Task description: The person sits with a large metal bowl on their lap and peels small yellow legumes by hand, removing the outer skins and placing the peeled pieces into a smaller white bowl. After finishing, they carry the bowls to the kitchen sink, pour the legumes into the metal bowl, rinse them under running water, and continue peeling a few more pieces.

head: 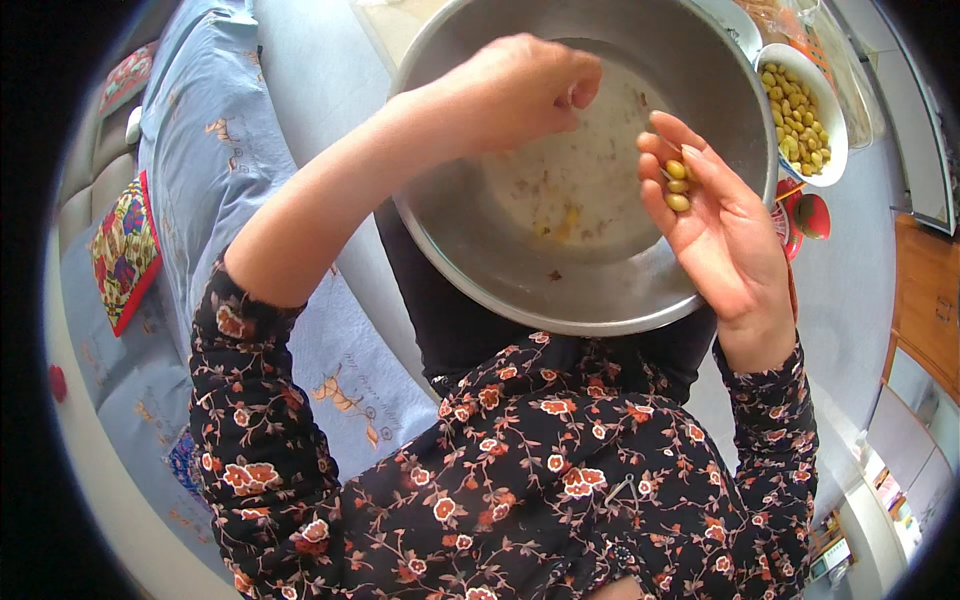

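My left hand [534, 94] is over the left part of a large steel basin [517, 281], its fingers curled in. Whether anything is pinched between its thumb and fingers is hidden. Over the basin's right rim, my right hand [716, 217] is turned palm up. Several yellow-green beans [677, 187] rest against its bent fingers. Shallow, cloudy liquid [600, 172] covers the basin floor, with brown specks and yellowish scraps [562, 223] in it. A dark brown bit [554, 276] clings to the near wall.
Right of the basin, a white bowl [831, 169] holds many similar beans [799, 120]. Red items [810, 217] are below it, and another pale dish [731, 26] stands behind. A sofa with a blue cover [217, 150] is at left, a wooden cabinet [926, 292] at right.
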### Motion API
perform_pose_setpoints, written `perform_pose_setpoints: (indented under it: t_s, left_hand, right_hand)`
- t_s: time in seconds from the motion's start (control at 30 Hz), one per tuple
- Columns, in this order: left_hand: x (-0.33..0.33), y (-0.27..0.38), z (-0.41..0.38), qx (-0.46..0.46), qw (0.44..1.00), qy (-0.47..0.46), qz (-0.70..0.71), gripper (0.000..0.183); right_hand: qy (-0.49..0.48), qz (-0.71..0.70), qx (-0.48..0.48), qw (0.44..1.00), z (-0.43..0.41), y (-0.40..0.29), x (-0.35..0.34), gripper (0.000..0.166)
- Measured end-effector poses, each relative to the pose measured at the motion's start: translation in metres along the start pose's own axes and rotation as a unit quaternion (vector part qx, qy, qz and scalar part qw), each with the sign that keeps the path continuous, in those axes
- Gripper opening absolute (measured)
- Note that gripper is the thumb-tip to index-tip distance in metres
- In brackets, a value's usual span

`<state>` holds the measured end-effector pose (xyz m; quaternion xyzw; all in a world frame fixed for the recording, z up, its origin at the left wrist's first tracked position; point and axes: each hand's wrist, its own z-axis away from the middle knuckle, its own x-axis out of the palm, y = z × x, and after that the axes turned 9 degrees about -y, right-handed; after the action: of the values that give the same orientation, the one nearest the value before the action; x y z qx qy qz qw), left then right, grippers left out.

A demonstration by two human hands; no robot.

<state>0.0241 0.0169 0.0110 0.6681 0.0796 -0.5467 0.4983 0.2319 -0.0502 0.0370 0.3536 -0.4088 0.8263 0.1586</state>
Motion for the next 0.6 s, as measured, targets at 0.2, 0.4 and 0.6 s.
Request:
perform_pose_setpoints:
  t_s: [0.2, 0.4, 0.6]
  left_hand:
    - [-0.003, 0.039, 0.005, 0.174, 0.978, 0.08, 0.076, 0.014]
    - [0.013, 0.024, 0.023, 0.105, 0.994, -0.02, 0.027, 0.009]
    - [0.051, 0.036, 0.031, 0.054, 0.951, -0.261, -0.156, 0.019]
  right_hand:
    - [0.018, -0.087, 0.03, 0.996, -0.009, 0.009, 0.003, 0.03]
    - [-0.032, -0.028, 0.003, 0.999, 0.006, -0.005, -0.002, 0.031]
    - [-0.036, -0.027, 0.016, 0.999, 0.012, -0.007, 0.0, 0.032]
